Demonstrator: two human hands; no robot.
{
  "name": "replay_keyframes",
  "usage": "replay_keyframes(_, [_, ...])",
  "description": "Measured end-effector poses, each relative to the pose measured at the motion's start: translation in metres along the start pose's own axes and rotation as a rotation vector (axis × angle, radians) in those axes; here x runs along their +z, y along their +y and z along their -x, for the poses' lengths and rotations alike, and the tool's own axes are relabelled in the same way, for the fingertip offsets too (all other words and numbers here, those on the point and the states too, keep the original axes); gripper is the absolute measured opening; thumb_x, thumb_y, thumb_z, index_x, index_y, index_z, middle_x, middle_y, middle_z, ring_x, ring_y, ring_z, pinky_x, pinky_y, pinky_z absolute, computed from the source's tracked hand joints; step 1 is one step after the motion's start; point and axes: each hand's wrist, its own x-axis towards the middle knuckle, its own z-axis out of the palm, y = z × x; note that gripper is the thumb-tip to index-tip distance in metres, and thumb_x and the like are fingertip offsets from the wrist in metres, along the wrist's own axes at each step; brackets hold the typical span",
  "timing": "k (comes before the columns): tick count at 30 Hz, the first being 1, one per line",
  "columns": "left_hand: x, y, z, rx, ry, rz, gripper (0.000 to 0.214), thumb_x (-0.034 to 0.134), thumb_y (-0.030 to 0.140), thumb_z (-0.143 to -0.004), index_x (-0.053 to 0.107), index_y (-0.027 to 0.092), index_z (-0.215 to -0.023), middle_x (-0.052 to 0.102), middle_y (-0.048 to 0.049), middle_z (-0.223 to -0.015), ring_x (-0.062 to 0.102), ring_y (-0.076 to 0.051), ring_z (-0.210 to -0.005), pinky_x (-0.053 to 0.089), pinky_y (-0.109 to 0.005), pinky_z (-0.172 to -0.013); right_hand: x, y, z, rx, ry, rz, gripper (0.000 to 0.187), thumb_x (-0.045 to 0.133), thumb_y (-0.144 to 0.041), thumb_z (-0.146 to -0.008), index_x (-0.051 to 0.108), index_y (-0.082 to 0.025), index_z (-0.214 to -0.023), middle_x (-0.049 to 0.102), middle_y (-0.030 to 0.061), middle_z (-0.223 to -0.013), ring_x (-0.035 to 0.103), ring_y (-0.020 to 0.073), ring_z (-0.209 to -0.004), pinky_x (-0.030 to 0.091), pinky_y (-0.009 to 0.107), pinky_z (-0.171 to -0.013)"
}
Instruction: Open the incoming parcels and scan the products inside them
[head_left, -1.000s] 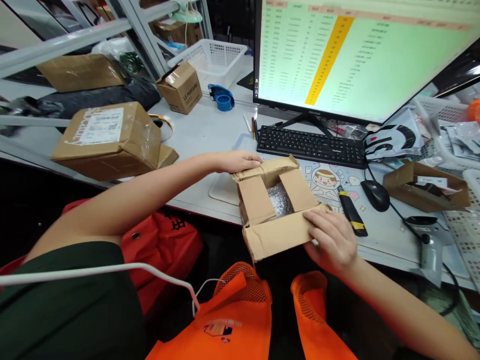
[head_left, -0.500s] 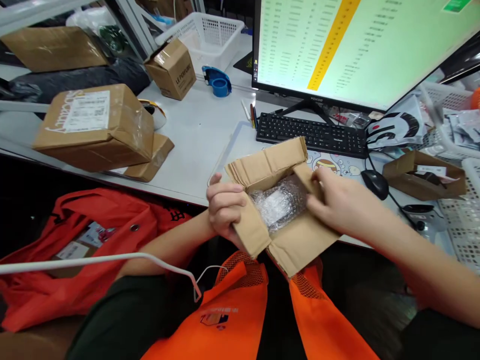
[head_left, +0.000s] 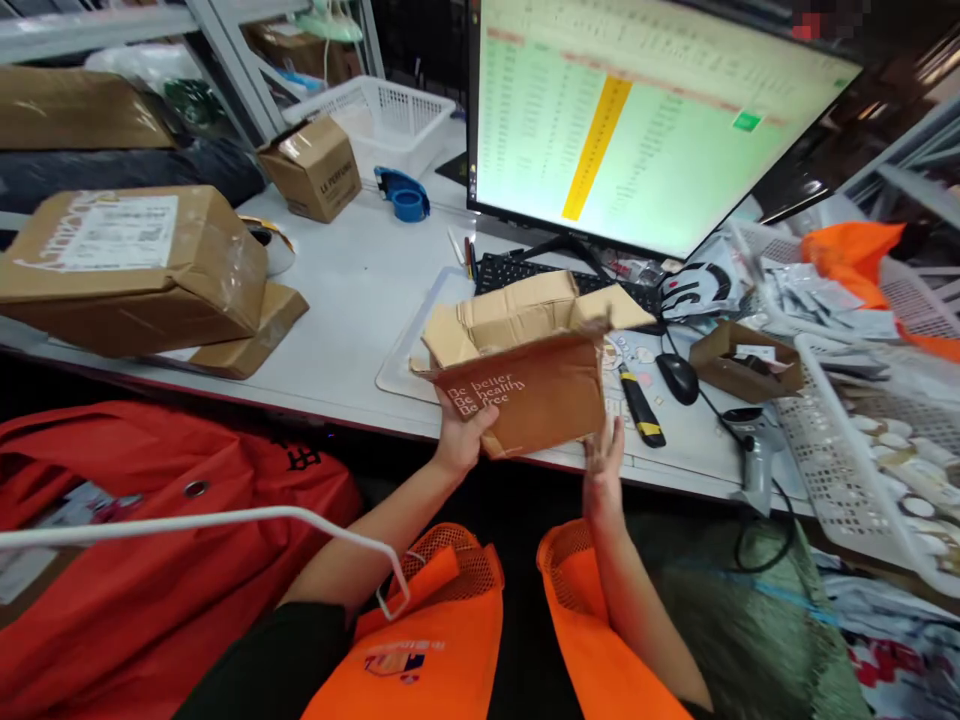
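An open cardboard box (head_left: 536,395) is held tilted over the desk's front edge, its printed side turned toward me and its flaps standing up. My left hand (head_left: 461,435) grips its lower left corner, thumb on the printed side. At the lower right corner is my right hand (head_left: 604,475), slightly blurred, with fingers stretched upward; whether it touches the cardboard I cannot tell. The inside of the box is mostly hidden by its near wall. A black and yellow utility knife (head_left: 641,405) lies on the desk mat right of the box.
Behind the box stand a keyboard (head_left: 517,270) and a monitor (head_left: 577,130). To the right are a mouse (head_left: 677,378), a small open carton (head_left: 742,360), a barcode scanner (head_left: 757,460) and a white basket (head_left: 832,450). A taped parcel (head_left: 217,270) sits at left, above a red bag (head_left: 247,520).
The box has been tipped so its printed side faces me, and the bubble-wrapped item is out of sight. My right hand has left the flap and moved down. The view has shifted right.
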Motion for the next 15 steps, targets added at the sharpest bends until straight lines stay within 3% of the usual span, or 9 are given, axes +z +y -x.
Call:
replay_keyframes(2, [0.028, -0.008, 0.012, -0.060, 0.028, 0.221, 0.100, 0.080, 0.079, -0.063, 0.048, 0.024, -0.141, 0.063, -0.0138, -0.139, 0.063, -0.033, -0.129, 0.051, -0.052, -0.113, 0.006, -0.003, -0.008, 0.026, -0.012, 0.035, 0.109, 0.044, -0.088, -0.087, 0.010, -0.021, -0.166, 0.042, 0.0245, -0.160, 0.047, 0.0323, -0.147, 0.048, 0.056, -0.110])
replay_keyframes(5, [0.047, -0.013, 0.027, -0.197, -0.195, 0.270, 0.078, 0.089, 0.064, -0.061, 0.066, 0.021, -0.121, 0.072, -0.0125, -0.125, 0.066, -0.033, -0.122, 0.051, -0.051, -0.112, -0.008, -0.031, -0.050, 0.007, 0.100, 0.033, 0.105, 0.056, -0.079, -0.087, 0.016, -0.022, -0.165, 0.051, 0.0217, -0.152, 0.055, 0.0327, -0.138, 0.047, 0.056, -0.112])
replay_keyframes(7, [0.036, -0.011, 0.032, -0.213, -0.346, 0.109, 0.060, 0.088, 0.057, -0.066, 0.072, 0.020, -0.110, 0.075, -0.0118, -0.117, 0.066, -0.033, -0.121, 0.049, -0.051, -0.113, -0.029, -0.062, -0.088, -0.076, 0.048, 0.068, 0.110, 0.074, -0.071, -0.078, 0.022, -0.025, -0.164, 0.051, 0.0179, -0.152, 0.055, 0.0333, -0.138, 0.044, 0.056, -0.115])
replay_keyframes(9, [0.013, -0.006, 0.035, -0.136, -0.394, -0.137, 0.044, 0.081, 0.053, -0.074, 0.075, 0.021, -0.103, 0.076, -0.0110, -0.109, 0.068, -0.033, -0.113, 0.052, -0.050, -0.108, -0.048, -0.097, -0.126, -0.143, -0.089, 0.213, 0.113, 0.083, -0.066, -0.071, 0.030, -0.028, -0.163, 0.049, 0.0159, -0.154, 0.053, 0.0346, -0.139, 0.045, 0.055, -0.115])
replay_keyframes(12, [-0.024, 0.003, 0.034, 0.071, -0.271, -0.469, 0.031, 0.063, 0.048, -0.090, 0.076, 0.022, -0.098, 0.073, -0.0103, -0.101, 0.070, -0.029, -0.096, 0.058, -0.045, -0.092, -0.056, -0.139, -0.173, -0.226, -0.287, 0.590, 0.107, 0.087, -0.064, -0.069, 0.042, -0.031, -0.160, 0.049, 0.0144, -0.150, 0.050, 0.0380, -0.138, 0.044, 0.059, -0.116])
replay_keyframes(15, [-0.043, 0.010, 0.021, 0.286, -0.124, -0.723, 0.034, 0.049, 0.040, -0.098, 0.075, 0.019, -0.105, 0.069, -0.0125, -0.105, 0.067, -0.028, -0.102, 0.056, -0.044, -0.098, -0.040, -0.156, -0.210, -0.330, -0.457, 0.890, 0.101, 0.090, -0.060, -0.069, 0.049, -0.031, -0.157, 0.049, 0.0140, -0.143, 0.051, 0.0404, -0.135, 0.042, 0.065, -0.116])
